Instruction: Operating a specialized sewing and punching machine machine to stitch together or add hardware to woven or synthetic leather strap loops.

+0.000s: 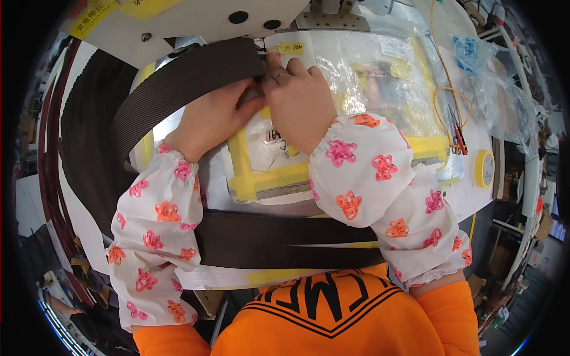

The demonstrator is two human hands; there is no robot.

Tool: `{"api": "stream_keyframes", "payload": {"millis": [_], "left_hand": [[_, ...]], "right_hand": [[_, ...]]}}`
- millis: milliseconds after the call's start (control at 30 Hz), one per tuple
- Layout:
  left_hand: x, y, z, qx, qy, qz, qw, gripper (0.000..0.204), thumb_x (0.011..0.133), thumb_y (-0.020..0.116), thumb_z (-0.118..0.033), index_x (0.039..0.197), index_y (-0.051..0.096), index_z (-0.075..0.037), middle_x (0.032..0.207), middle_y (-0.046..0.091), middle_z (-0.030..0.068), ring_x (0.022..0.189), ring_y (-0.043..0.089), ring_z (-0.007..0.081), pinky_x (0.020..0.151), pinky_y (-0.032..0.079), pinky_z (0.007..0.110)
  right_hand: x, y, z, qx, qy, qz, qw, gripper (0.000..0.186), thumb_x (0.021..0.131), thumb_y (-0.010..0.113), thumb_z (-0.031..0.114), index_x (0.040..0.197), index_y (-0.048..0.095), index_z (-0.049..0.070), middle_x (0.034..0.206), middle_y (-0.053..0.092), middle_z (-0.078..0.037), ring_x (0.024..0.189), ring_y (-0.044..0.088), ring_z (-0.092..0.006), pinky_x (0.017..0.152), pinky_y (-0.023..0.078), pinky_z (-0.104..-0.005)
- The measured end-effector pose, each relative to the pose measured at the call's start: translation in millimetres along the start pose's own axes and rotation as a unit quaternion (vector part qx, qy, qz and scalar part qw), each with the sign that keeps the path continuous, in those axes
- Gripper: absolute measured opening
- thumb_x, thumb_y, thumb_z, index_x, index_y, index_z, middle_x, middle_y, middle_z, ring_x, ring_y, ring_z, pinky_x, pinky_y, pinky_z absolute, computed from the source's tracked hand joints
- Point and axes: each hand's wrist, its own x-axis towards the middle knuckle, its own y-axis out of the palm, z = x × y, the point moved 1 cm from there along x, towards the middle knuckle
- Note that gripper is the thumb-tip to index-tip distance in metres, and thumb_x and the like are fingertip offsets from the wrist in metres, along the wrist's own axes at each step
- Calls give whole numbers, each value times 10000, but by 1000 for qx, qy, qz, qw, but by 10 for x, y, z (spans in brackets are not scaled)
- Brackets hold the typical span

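A wide dark brown webbing strap (pixel 184 74) arches from the left up to the needle area of a white sewing machine (pixel 202 22). Under the strap, my left hand (pixel 214 115) grips its edge, the thumb bent toward my other hand and the remaining fingers mostly hidden. My right hand (pixel 301 95), wearing a ring, is closed with curled fingers at the strap's end, close beside the needle. What exactly its fingertips pinch is partly hidden. Both forearms wear white sleeve covers with pink and orange flowers.
Clear plastic and yellow tape (pixel 261 184) cover the work surface. Nearer me lie more dark straps (pixel 285 237); another dark length (pixel 89 130) hangs at the left. On the right are a yellow tape roll (pixel 484 168), orange cord (pixel 445 59) and crumpled plastic bags (pixel 504 101).
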Motion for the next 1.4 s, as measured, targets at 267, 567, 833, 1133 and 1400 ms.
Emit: {"api": "stream_keyframes", "payload": {"millis": [267,567,833,1133,1400], "left_hand": [[-71,-640,-868,104,154,-33,982,222,781,514,-2,992,577,24,1019,610,183,949,597,341,796,495,376],[10,-240,73,127,116,-3,985,294,753,553,-26,1043,601,-10,1147,587,128,1063,559,272,922,447,377],[200,-221,207,21,164,27,986,236,740,605,-29,975,617,-36,1110,604,108,1031,567,294,896,455,381],[156,-119,242,-32,135,-5,990,289,761,611,-29,1049,614,-48,1150,575,97,1035,547,307,854,435,388],[304,-241,392,-137,90,98,982,254,767,649,-80,1018,616,-64,1025,614,88,915,591,253,748,463,320]], "right_hand": [[60,-49,129,7,20,24,999,303,789,533,144,1033,642,2,1166,560,-198,1063,508,-305,798,358,-386],[123,-62,-138,52,-58,87,993,364,755,520,62,1111,595,40,1258,536,-58,912,548,-216,782,428,-331],[96,-194,-295,-8,-113,121,986,409,719,546,66,1124,598,87,1267,539,-39,808,556,-181,754,410,-304],[-4,-84,-497,230,-46,26,972,306,742,542,31,1036,620,59,1203,556,-53,845,547,-200,769,432,-312],[93,-141,-334,59,-116,81,988,334,746,568,92,1073,598,33,1210,555,-80,836,568,-198,720,438,-318]]}}
